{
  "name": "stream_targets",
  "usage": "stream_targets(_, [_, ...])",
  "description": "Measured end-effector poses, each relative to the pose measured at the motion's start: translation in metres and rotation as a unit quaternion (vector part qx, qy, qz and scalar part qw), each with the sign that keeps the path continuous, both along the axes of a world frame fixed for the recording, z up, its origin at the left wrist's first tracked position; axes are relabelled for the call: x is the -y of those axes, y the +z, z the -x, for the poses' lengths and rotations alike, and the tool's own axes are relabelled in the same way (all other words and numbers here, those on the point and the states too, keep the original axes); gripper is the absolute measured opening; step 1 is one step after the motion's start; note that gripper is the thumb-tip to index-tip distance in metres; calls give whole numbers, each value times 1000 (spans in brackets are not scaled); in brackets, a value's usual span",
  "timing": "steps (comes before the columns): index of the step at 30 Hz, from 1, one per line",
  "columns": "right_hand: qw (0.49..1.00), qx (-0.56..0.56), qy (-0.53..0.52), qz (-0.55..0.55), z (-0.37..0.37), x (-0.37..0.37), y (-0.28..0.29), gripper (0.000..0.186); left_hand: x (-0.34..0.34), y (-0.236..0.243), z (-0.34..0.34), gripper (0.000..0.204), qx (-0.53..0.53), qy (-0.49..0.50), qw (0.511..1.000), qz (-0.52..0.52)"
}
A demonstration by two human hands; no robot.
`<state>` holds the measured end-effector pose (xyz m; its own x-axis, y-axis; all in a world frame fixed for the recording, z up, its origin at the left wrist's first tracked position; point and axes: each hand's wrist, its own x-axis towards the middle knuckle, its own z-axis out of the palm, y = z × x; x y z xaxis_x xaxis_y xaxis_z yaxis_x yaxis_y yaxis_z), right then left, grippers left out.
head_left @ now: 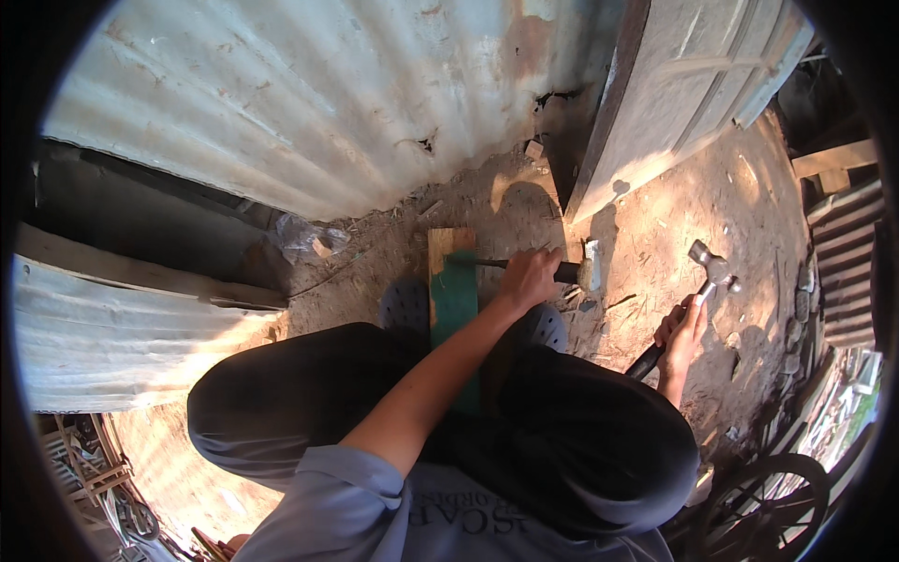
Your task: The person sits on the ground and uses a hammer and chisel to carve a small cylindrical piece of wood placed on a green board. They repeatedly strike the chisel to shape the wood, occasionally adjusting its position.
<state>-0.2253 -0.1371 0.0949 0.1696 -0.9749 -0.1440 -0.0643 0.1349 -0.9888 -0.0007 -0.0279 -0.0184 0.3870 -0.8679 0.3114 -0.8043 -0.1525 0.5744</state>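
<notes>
Nearest the camera are the person's grey shirt (346, 496) and the bent knees in dark trousers (599, 440), with a perforated grey clog (405, 304) beside the board on the left and another (552, 328) to its right. In this head view, the green board (453, 304) lies lengthwise between the feet on the dirt ground (646, 234), its near part hidden by the left arm and the legs. The left hand (532, 279) has its fingers wrapped round the handle of a chisel-like tool (568, 273), whose thin shaft points left to the board's far end; whether the tip bites in cannot be told. The right hand (684, 330) has its fingers closed round the handle of a hammer (716, 267), its head off to the right, well apart from the tool. As for progress, bare wood shows at the far end and along the left edge, while green covers most of the visible face. No finished cut can be made out, so the work looks to be at an early stage.
</notes>
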Motion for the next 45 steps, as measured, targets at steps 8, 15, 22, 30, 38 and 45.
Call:
stream_targets(8, [969, -72, 216, -94, -28, -48, -36, 25, 15, 12, -5, 22, -3, 78, 997, -16])
stream_targets(15, [976, -115, 175, -58, -39, -40, -39, 27, 17, 5, 2, 16, 49, 92, 994, 21])
stream_targets(22, [994, 47, 18, -96, -30, -26, -31, 27, 11, 16, 8, 20, 31, 131, 990, 44])
stream_targets(30, [975, -93, 195, -45, -22, -34, -30, 29, 14, 11, -4, 29, -17, 125, 992, 16])
stream_targets(38, [985, -67, 156, -39, -1, -24, -29, 31, 27, 49, -46, 35, -134, -82, 961, -229])
stream_targets(45, [989, -76, 120, -40, 3, -18, -29, 31, 18, 36, -40, 26, -71, -110, 974, -187])
